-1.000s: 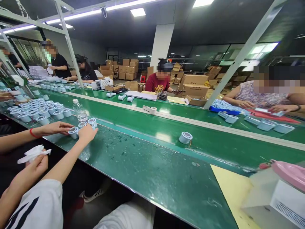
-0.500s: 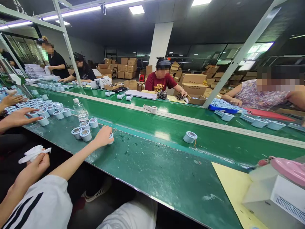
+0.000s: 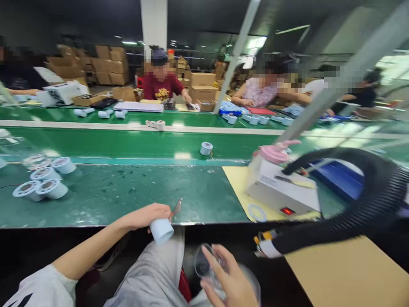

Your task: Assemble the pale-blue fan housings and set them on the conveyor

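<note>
My left hand (image 3: 152, 215) is wrapped round a light blue cylindrical part (image 3: 161, 230) with a short wire sticking out, held at the bench's front edge. Lower down, over my lap, my right hand (image 3: 228, 275) has its fingers curved round a clear transparent cup-like piece (image 3: 204, 262). Several light blue parts (image 3: 53, 188) stand grouped at the left of the green bench (image 3: 128, 183). One more blue part (image 3: 206, 148) with an orange wire stands on the green belt (image 3: 134, 145).
At the right are a grey box machine (image 3: 283, 192) with a pink top (image 3: 273, 153), on yellow card (image 3: 234, 183), a black corrugated hose (image 3: 361, 204) and a tan board (image 3: 351, 273). People sit across the belt; a slanted post (image 3: 236, 55) rises there.
The view has swung right and down. My left hand has brought a blue part from the group to the bench's front edge. My right hand and the clear piece have come into view.
</note>
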### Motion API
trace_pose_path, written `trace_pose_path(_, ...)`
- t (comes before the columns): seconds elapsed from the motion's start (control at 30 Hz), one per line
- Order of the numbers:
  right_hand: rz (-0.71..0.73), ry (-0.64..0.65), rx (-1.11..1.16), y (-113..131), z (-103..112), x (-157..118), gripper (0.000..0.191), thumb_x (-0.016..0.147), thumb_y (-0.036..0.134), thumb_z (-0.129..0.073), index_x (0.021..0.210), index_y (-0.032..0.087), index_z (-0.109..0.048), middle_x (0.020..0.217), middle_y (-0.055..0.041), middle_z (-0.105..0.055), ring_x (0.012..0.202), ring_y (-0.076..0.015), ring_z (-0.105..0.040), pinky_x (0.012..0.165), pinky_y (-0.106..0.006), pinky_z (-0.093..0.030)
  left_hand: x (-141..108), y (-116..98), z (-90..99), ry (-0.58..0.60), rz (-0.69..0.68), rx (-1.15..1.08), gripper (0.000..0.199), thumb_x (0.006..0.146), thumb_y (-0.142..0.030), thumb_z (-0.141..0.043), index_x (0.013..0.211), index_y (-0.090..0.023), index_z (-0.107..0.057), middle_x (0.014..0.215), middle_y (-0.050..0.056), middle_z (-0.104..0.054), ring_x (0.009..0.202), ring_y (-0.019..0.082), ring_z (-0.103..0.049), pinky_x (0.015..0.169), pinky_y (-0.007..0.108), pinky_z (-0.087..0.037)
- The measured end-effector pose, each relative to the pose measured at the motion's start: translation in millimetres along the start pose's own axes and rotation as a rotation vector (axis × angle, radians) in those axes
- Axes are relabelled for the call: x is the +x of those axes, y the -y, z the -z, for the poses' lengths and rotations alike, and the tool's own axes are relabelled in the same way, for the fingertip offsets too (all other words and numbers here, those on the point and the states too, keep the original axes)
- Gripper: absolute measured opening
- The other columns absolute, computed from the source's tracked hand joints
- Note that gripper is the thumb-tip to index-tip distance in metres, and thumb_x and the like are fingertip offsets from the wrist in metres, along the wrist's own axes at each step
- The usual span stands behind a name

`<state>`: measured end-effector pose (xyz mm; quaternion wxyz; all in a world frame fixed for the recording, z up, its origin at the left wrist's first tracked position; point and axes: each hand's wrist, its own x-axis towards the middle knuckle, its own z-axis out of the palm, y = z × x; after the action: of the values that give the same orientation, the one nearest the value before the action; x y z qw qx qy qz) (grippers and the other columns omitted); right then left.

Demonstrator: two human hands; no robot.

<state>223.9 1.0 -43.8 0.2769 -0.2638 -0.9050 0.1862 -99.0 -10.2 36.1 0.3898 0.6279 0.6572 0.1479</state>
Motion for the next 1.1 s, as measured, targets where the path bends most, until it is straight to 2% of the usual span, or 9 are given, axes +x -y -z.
trace_pose_path(0.1,-0.018,-0.105,-0.258,19.8,4.8,17.4,0.057,0.092,0.018,-0.059,0.147,0.029,-0.056,0.135,-0.0174,-0.06,0.116,-0.0372,-0.066,0.086,-0.048,-0.065,10.3,-35.0,-40.3,0.228,-0.221,-0.053,0.027,0.089,-0.034,-0.05,0.086,-0.017,-0.071,0.083,0.002,-0.072,0.074,0.017,-0.064,0.07,0.025,-0.053)
trace_pose_path(0.2,-0.075,-0.119,-0.43,30.3,14.5,22.0,0.054,0.085,0.006,-0.059,0.134,0.028,-0.067,0.133,-0.0164,-0.063,0.109,-0.0363,-0.064,0.082,-0.05,-0.064,16.4,-54.8,-65.0,0.328,-0.344,-0.049,0.023,0.089,-0.032,-0.055,0.09,-0.019,-0.074,0.101,0.006,-0.074,0.093,0.022,-0.066,0.088,0.03,-0.05)
trace_pose_path(0.37,-0.15,-0.169,-0.55,38.5,27.1,-5.2,0.048,0.089,0.01,-0.061,0.133,0.025,-0.068,0.135,-0.0169,-0.064,0.108,-0.0353,-0.062,0.083,-0.049,-0.061,29.4,-59.1,-84.3,0.379,-0.345,0.018,0.027,0.091,-0.032,-0.053,0.095,-0.019,-0.076,0.098,0.008,-0.075,0.091,0.025,-0.068,0.083,0.032,-0.049)
trace_pose_path(0.47,-0.173,-0.094,-0.548,36.4,25.1,-15.1,0.049,0.087,0.005,-0.061,0.13,0.029,-0.069,0.139,-0.0149,-0.063,0.107,-0.0342,-0.063,0.083,-0.048,-0.061,31.6,-61.5,-91.2,0.394,-0.366,0.036,0.024,0.091,-0.031,-0.056,0.093,-0.02,-0.077,0.093,0.005,-0.075,0.089,0.023,-0.067,0.081,0.03,-0.049)
trace_pose_path(0.6,-0.316,0.043,-0.278,30.0,20.4,-16.4,0.032,0.078,0.001,-0.071,0.101,0.023,-0.074,0.134,-0.0145,-0.065,0.114,-0.0331,-0.065,0.084,-0.044,-0.063,26.8,-66.5,-97.7,0.316,-0.394,0.022,0.023,0.093,-0.032,-0.057,0.102,-0.02,-0.075,0.102,0.007,-0.071,0.094,0.024,-0.065,0.087,0.033,-0.048)
trace_pose_path(0.73,-0.495,-0.074,0.112,29.8,25.1,-16.8,0.006,0.084,0.02,-0.076,0.082,0.021,-0.07,0.123,-0.0124,-0.064,0.109,-0.0287,-0.069,0.085,-0.039,-0.062,28.4,-60.1,-105.3,0.155,-0.424,-0.154,0.044,0.079,-0.04,-0.081,0.118,-0.021,-0.069,0.106,0.006,-0.066,0.097,0.024,-0.062,0.089,0.035,-0.049)
trace_pose_path(0.87,-0.571,-0.239,0.377,32.1,34.4,-13.1,0.029,0.097,0.032,-0.06,0.072,0.021,-0.07,0.102,-0.0091,-0.068,0.09,-0.0221,-0.07,0.074,-0.032,-0.061,36.1,-48.6,-111.4,0.206,-0.468,-0.268,0.064,0.058,-0.045,-0.096,0.116,-0.026,-0.075,0.113,0.007,-0.061,0.103,0.026,-0.062,0.095,0.04,-0.052)
trace_pose_path(1.0,-0.694,-0.298,0.64,28.5,39.5,-7.8,0.034,0.087,0.044,-0.075,0.062,0.021,-0.071,0.097,-0.0102,-0.074,0.09,-0.025,-0.072,0.065,-0.03,-0.061,36.9,-45.4,-111.1,0.298,-0.485,-0.309,0.064,0.061,-0.036,-0.095,0.12,-0.028,-0.075,0.14,0.013,-0.056,0.129,0.034,-0.055,0.113,0.049,-0.043)
trace_pose_path(1.1,-0.755,-0.36,0.778,22.7,40.2,-7.6,0.039,0.081,0.053,-0.081,0.06,0.022,-0.072,0.094,-0.0107,-0.078,0.096,-0.0296,-0.075,0.074,-0.037,-0.064,33.2,-47.8,-110.2,0.349,-0.451,-0.384,0.068,0.067,-0.031,-0.09,0.132,-0.027,-0.067,0.141,0.013,-0.061,0.131,0.034,-0.056,0.113,0.05,-0.042)
